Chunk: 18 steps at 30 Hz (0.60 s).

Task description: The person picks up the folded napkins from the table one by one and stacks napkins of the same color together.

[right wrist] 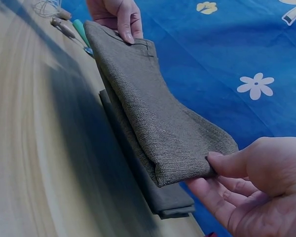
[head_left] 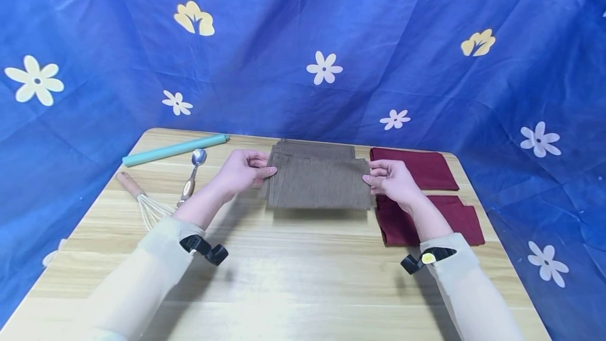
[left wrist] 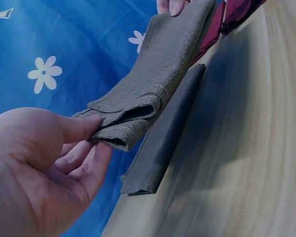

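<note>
A folded grey-brown cloth is held up above the table between both hands. My left hand pinches its left edge, thumb on top and fingers underneath. On the opposite edge my right hand pinches the cloth the same way. The layered folds of the held cloth show at its end in the left wrist view. Below and behind it, a second folded grey-brown cloth lies on the table; the right wrist view also shows this lower cloth, apart from the raised one.
Two folded dark red cloths lie at the right, one at the back and one nearer, partly behind the right hand. At the left are a teal roll, a spoon and a whisk. A blue flowered curtain borders the wooden table.
</note>
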Each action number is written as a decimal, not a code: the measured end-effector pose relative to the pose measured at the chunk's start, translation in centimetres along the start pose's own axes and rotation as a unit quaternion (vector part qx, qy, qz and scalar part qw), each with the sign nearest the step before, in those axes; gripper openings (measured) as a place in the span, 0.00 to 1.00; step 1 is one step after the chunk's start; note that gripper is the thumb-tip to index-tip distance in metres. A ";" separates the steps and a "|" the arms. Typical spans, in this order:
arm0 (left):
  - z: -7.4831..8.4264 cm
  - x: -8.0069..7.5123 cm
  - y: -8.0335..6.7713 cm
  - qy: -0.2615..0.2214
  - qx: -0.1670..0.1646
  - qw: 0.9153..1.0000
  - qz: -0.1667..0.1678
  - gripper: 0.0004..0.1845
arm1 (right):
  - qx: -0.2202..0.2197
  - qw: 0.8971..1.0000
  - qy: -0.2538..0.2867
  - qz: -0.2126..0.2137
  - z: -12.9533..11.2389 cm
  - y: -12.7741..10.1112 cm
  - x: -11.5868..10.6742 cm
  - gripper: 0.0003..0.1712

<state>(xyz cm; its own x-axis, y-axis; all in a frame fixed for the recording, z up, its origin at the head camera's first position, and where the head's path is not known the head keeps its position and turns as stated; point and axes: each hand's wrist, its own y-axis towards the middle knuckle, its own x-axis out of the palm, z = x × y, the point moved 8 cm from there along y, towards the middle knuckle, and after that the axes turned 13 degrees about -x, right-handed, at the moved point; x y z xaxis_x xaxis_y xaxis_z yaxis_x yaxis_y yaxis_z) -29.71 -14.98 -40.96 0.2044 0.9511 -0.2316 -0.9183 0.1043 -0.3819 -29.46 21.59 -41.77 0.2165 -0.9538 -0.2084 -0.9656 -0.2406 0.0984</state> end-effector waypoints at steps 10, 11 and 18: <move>0.4 -0.3 1.5 0.006 -0.013 1.000 0.020 0.28 | 0.001 1.000 -0.023 0.007 0.0 1.6 -0.5 0.29; 0.5 -0.3 1.6 0.004 -0.015 1.000 0.020 0.28 | 0.000 1.000 -0.024 0.008 0.1 1.8 -0.5 0.30; 0.5 -0.3 2.9 -0.011 -0.024 0.999 0.028 0.28 | -0.001 1.000 0.000 0.017 1.1 3.1 -0.6 0.31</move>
<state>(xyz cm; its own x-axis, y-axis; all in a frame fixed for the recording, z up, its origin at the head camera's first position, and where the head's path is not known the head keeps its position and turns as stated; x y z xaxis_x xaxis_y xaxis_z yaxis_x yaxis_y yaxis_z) -32.57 -14.86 -41.57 0.1452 0.9612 -0.2344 -0.9107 0.0372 -0.4115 -32.78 21.60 -42.36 0.1831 -0.9617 -0.2040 -0.9722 -0.2079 0.1074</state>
